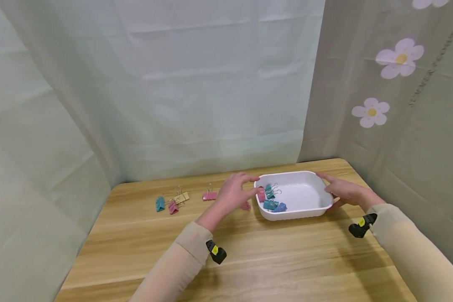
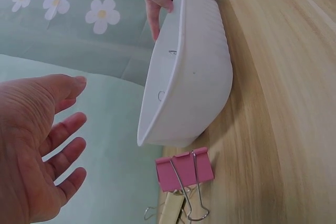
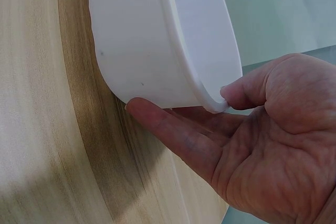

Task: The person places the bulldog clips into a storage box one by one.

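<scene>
A white plastic tray (image 1: 303, 197) stands on the table with its right end gripped by my right hand (image 1: 345, 192). In the right wrist view, the thumb (image 3: 244, 93) lies over the rim and fingers reach beneath the end. My left hand (image 1: 232, 193) hovers by the tray's left end; in the left wrist view it holds nothing, its fingers loosely bent and apart from the tray. Inside the tray's left part lie a pink binder clip (image 1: 261, 194), teal binder clips (image 1: 270, 204) and a blue binder clip (image 1: 280, 207). Another pink binder clip (image 1: 246, 206) lies partly hidden behind my left hand.
Left of the tray on the wooden table (image 1: 166, 243) lie a pink binder clip (image 1: 209, 196), a yellow binder clip (image 1: 182, 197), a second pink binder clip (image 1: 173, 206) and a teal binder clip (image 1: 160, 204). Fabric curtains (image 1: 219, 92) hang behind and at both sides.
</scene>
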Action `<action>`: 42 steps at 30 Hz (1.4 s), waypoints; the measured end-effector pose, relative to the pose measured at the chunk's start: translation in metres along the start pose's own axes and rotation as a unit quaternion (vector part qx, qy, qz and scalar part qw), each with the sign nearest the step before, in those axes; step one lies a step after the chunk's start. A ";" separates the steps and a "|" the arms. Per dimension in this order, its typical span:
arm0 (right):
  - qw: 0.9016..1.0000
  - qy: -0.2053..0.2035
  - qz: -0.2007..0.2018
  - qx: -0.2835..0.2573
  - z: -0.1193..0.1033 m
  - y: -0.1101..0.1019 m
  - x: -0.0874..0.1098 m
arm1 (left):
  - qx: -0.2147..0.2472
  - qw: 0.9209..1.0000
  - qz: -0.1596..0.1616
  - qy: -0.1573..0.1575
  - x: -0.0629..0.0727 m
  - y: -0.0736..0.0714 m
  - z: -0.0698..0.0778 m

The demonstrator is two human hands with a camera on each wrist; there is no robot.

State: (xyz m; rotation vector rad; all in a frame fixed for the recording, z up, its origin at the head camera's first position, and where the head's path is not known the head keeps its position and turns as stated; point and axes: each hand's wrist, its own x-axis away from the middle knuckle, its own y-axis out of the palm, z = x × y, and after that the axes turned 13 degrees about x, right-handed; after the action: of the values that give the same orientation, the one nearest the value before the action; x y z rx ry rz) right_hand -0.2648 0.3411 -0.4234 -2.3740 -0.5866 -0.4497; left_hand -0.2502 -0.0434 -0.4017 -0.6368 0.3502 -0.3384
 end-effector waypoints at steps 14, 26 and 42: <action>1.000 0.004 -0.001 0.011 -0.002 0.000 0.002 | 0.012 1.000 0.018 -0.001 0.018 -0.015 -0.015; 1.000 0.002 0.001 0.009 -0.002 0.000 0.002 | 0.022 0.999 0.039 -0.014 0.032 -0.027 -0.020; 1.000 0.003 -0.003 0.002 -0.002 0.000 0.001 | 0.012 0.998 0.059 -0.007 0.046 -0.043 -0.027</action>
State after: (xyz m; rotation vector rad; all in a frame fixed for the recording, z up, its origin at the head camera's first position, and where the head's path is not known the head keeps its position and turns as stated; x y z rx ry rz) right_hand -0.2644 0.3405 -0.4215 -2.3663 -0.5921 -0.4584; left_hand -0.2289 -0.1086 -0.4051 -0.5915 0.3686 -0.2259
